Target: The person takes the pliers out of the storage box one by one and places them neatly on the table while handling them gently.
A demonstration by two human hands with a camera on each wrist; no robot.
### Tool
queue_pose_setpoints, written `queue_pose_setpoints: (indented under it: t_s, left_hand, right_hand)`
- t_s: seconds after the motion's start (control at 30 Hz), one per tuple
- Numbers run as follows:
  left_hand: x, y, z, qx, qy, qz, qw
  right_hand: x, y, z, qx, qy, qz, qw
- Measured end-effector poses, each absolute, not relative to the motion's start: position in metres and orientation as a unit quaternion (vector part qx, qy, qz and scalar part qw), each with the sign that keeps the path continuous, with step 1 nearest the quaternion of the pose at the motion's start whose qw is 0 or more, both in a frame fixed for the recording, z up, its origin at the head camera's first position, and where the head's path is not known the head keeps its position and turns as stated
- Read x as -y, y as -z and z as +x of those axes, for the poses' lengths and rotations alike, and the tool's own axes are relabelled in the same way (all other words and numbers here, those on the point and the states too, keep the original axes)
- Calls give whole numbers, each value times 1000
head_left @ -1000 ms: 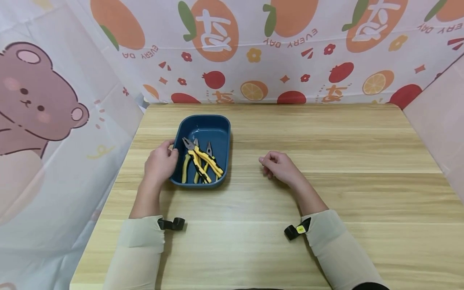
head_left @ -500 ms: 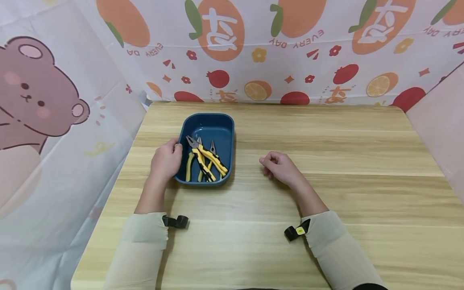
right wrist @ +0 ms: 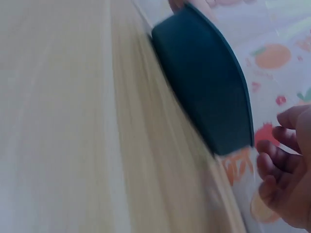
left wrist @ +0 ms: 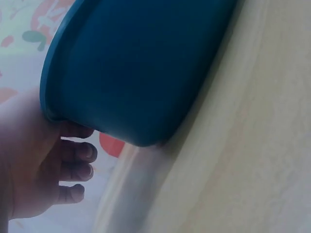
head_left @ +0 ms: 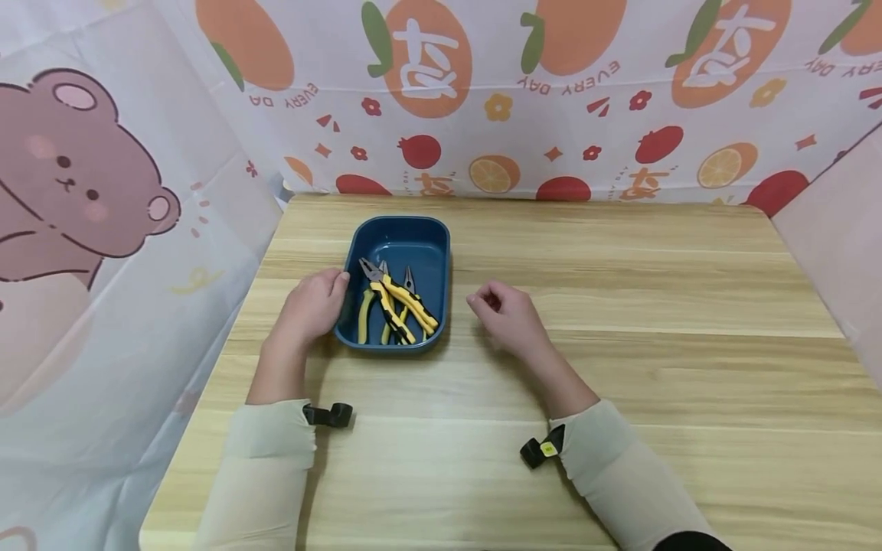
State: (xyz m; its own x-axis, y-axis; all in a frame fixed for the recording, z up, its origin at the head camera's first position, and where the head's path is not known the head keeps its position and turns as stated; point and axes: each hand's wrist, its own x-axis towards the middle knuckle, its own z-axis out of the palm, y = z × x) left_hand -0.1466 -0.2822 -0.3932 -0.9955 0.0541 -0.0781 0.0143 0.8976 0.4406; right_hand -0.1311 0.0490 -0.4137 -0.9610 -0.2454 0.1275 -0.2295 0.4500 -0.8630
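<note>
A dark blue rectangular plastic bin (head_left: 434,264) stands on the left half of the table. Inside it lie yellow-and-black-handled pliers: combination pliers (head_left: 400,304) on top, long-nose pliers (head_left: 409,280) to their right, and another yellow handle (head_left: 364,315) partly hidden at the left. My left hand (head_left: 313,306) grips the bin's left rim, thumb at the edge. In the left wrist view, that hand's fingers (left wrist: 77,171) lie by the bin's outer wall. My right hand (head_left: 508,315) hovers right of the bin, apart from it, fingers loosely curled around nothing.
The wooden table (head_left: 654,306) extends well to the right of the bin. A fruit-printed cloth (head_left: 524,99) hangs along its back edge, and a bear-printed cloth (head_left: 138,321) hangs at the left. Each wrist wears a black camera mount (head_left: 329,415).
My right hand has moved left, nearer to the bin. My left hand stays at the rim. The whole head view has shifted slightly, and the pliers lie as before.
</note>
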Motion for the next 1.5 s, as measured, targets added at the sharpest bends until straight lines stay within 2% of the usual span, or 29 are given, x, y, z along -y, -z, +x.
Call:
queue_pose_setpoints:
  t_s: [0.23,0.33,0.57,0.93,1.5]
  left_hand:
    - [277,389,-148,-984,-173,36,28]
    - [276,388,-147,-985,-165,35,28]
    - [273,388,-149,-988,-148,30,20]
    - [272,388,-148,-987,-155,33,25]
    - [269,385,-146,-985,-168,22,24]
  right_hand:
    - [-2,394,-128,-886,362,-271,-105]
    - [15,389,-129,-903,284,-301,-119]
    - [50,384,-134,-952,125,-273,-60]
    - [84,390,-144,-978,73,-189,42]
    - [89,395,-146,-978,51,-187,71]
